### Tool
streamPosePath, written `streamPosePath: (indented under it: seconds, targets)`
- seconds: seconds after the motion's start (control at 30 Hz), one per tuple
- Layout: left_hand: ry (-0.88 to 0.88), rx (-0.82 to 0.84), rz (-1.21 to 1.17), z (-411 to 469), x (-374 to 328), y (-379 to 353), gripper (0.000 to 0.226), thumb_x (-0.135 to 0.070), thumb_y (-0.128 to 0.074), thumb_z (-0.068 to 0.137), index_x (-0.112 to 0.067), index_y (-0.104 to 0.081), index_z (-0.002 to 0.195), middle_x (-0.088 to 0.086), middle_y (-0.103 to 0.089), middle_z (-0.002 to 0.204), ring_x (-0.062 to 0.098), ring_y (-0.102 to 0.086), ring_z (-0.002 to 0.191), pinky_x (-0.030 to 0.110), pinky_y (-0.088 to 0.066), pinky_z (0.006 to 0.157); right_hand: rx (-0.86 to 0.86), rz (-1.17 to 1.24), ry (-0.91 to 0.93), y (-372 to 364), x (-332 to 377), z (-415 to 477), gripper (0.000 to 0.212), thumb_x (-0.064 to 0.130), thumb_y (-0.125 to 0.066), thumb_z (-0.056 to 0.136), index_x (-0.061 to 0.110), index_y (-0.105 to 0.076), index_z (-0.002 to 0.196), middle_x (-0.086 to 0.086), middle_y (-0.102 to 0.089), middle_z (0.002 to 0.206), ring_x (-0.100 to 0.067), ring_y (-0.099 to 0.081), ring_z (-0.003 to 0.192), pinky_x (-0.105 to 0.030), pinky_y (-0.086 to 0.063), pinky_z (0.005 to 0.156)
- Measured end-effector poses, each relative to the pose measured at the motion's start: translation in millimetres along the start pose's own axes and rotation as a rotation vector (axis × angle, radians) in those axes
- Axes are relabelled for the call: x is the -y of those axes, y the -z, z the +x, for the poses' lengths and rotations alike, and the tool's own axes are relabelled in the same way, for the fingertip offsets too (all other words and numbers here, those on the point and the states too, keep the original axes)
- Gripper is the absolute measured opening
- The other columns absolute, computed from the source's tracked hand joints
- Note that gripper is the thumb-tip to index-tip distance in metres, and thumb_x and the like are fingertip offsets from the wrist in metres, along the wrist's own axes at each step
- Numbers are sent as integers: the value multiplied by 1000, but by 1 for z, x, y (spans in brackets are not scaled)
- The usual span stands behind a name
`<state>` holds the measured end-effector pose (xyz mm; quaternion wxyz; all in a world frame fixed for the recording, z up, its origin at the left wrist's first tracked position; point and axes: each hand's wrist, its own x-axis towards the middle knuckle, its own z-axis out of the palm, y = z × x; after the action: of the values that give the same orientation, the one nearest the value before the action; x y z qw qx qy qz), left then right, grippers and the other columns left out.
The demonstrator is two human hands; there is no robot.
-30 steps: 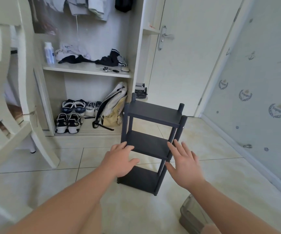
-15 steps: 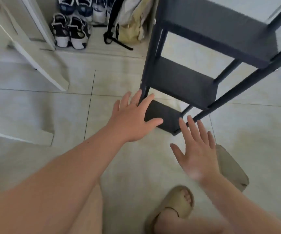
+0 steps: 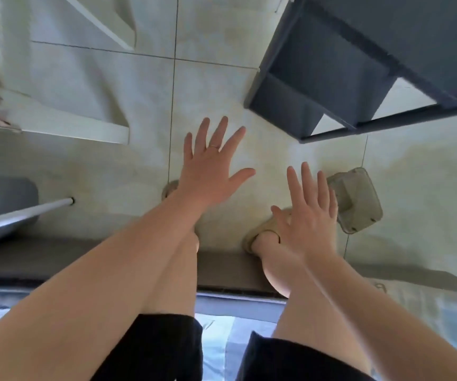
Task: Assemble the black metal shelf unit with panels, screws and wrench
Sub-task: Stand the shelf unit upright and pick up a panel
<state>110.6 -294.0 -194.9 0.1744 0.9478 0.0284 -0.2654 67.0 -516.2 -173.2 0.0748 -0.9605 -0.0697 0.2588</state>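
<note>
"Furniture far left?"
"White frame, stood on the tiled floor."
"Hands?"
"Left hand hung over the floor, fingers spread straight, gripped nothing, ring on one finger. Right hand was the same, flat and empty, in front of a sandal."
"Shelf?"
"Past a plastic tub, the black shelf stood upper right, apart from both hands, neither hand on it."

L grip: thin ring on 1 finger | shorts: blk, plain | sandals: beige, rounded toe
</note>
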Motion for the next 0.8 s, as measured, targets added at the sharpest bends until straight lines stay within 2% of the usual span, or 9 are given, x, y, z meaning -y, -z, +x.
streamPosePath:
  seconds: [0.1,0.23,0.37,0.5,0.8]
  targets:
    - [-4,14,0,-40,-7,51,81,-76,-28,91,-39,0,157,-2,10,167,30,16,152,55,4,120,3,-3,-8,62,23,-32,74,47,-48,101,31,-9,162,3,-1,171,-30,0,156,-56,-13,124]
    - [-27,25,-15,-84,-17,123,80,-75,-28,92,-40,2,157,-3,11,167,29,18,152,54,5,120,38,-62,0,144,58,-67,75,51,-41,100,32,-2,162,4,6,170,-30,5,156,-54,-9,125]
    - [-68,16,-33,-111,-24,191,78,-74,-29,93,-42,3,156,-5,13,167,26,20,151,52,7,120,1,-102,-24,203,89,-92,75,51,-39,100,30,-3,162,1,2,170,-33,0,156,-56,-13,124]
    - [-120,27,-29,-124,-19,241,78,-73,-31,93,-42,1,157,-5,12,167,25,19,151,52,6,121,13,-108,-125,245,113,-101,76,56,-35,102,33,7,161,3,13,169,-30,11,156,-53,-6,126]
    - [-176,62,-26,-107,-39,298,78,-72,-33,93,-40,-2,157,-3,5,168,26,12,153,52,0,122,-79,33,-298,291,112,-105,75,54,-37,102,33,5,161,4,13,169,-27,12,156,-51,-5,126]
